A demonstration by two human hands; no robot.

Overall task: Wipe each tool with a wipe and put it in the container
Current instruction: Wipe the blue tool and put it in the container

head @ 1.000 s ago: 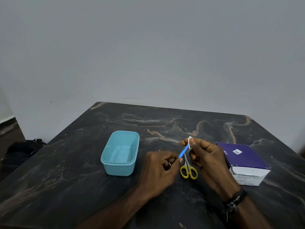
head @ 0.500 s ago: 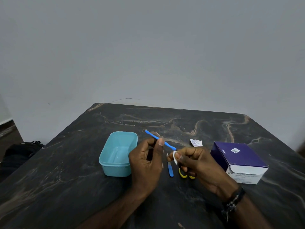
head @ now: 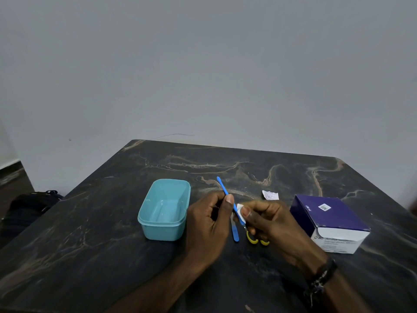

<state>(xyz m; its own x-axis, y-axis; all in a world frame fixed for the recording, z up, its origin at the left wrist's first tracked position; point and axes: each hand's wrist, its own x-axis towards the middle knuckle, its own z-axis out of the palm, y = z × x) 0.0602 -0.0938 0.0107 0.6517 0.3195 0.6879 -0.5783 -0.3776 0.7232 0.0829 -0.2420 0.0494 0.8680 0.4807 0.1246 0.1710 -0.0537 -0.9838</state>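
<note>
Between pinching hands, blue tool

Looking like dark stone with tan veins, smooth and a bit shiny: the table. Showing soft, matt light blue plastic: the container. Looking like thin smooth blue plastic: the stick tool. Seeming like soft white cloth or paper: the wipe. Showing glossy yellow plastic handles: the scissors. Looking like smooth purple and white cardboard: the box. Lying crinkled, white paper: the torn wrapper.
</note>
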